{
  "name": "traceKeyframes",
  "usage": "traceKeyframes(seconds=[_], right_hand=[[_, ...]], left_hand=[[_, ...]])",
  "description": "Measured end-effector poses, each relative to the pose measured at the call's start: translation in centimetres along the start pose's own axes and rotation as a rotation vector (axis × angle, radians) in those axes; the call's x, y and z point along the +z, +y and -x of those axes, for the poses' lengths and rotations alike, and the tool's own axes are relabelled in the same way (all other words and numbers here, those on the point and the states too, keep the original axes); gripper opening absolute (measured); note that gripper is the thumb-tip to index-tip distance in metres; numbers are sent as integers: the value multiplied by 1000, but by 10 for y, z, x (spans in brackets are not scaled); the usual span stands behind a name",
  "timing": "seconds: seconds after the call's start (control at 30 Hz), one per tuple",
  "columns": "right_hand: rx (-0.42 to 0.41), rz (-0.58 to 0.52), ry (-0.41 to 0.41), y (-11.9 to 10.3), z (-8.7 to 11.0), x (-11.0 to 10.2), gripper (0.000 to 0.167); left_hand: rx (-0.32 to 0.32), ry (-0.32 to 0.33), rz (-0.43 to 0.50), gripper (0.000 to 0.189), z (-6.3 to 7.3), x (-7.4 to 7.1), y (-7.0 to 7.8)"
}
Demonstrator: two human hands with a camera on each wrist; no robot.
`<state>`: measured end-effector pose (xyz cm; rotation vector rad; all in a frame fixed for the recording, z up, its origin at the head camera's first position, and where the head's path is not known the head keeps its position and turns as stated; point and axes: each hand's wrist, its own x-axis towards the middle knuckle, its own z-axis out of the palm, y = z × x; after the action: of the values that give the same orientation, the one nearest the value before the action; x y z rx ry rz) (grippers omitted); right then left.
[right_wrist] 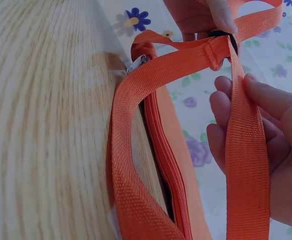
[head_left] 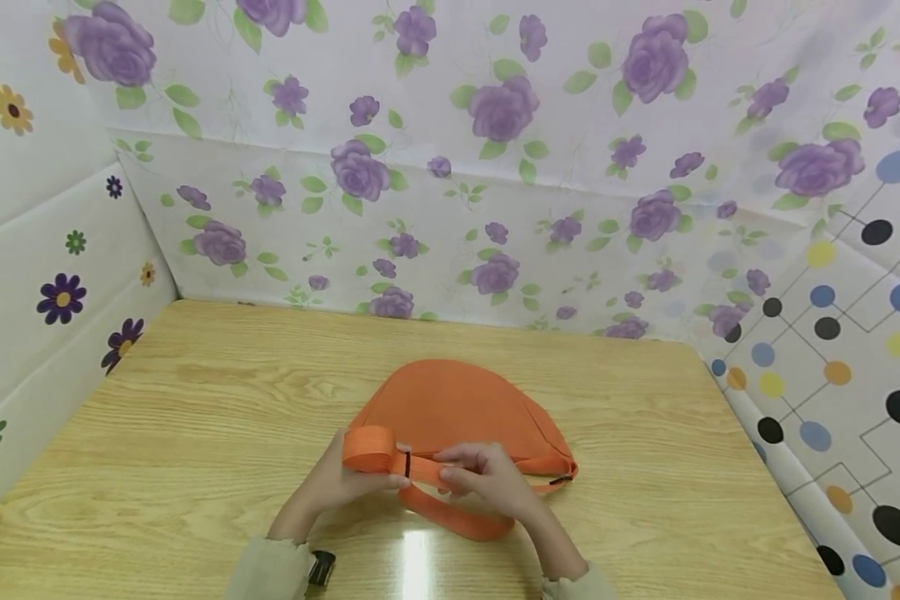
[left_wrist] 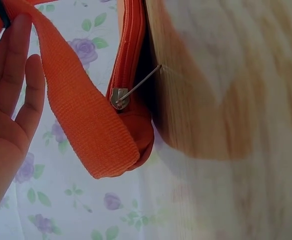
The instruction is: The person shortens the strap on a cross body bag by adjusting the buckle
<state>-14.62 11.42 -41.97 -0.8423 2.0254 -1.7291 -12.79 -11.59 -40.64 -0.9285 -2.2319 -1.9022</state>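
An orange half-moon bag (head_left: 450, 404) lies on the table, its curved side toward the back wall. My left hand (head_left: 342, 485) holds the bag's orange strap (head_left: 457, 518) by a small black slider (head_left: 408, 464), thumb in front. Left of the slider the strap bulges in a loop (head_left: 368, 448). My right hand (head_left: 495, 483) pinches the strap just right of the slider, between thumb and fingers in the right wrist view. A lower length of strap sags below both hands. Along the bag's edge in the left wrist view runs a zipper with a metal pull (left_wrist: 119, 98).
A black buckle (head_left: 321, 567) lies by the left sleeve. At the bag's right corner the strap joins near another black fitting (head_left: 561, 481). The wood-grain table (head_left: 217, 400) is bordered by a flower-print sheet (head_left: 435, 225) behind and a dotted sheet (head_left: 825, 400) at right.
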Motion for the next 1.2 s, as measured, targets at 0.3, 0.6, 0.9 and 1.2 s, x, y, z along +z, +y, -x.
traceKeyframes(seconds=[0.3,0.6,0.9,1.2], right_hand=[[-155,-12,7,5,-3,0,21],[-169,-50,24,20,-8,0,23],[-185,-57,26,19,-12,3,22],[-190,-71,23,14,-16,7,22]], left_hand=[[-28,1,-16,31,0,-1,3],[-55,1,-11,30,0,-2,5],[-49,-11,23,35,-1,-2,4],[-46,-25,46,33,-2,-1,4]])
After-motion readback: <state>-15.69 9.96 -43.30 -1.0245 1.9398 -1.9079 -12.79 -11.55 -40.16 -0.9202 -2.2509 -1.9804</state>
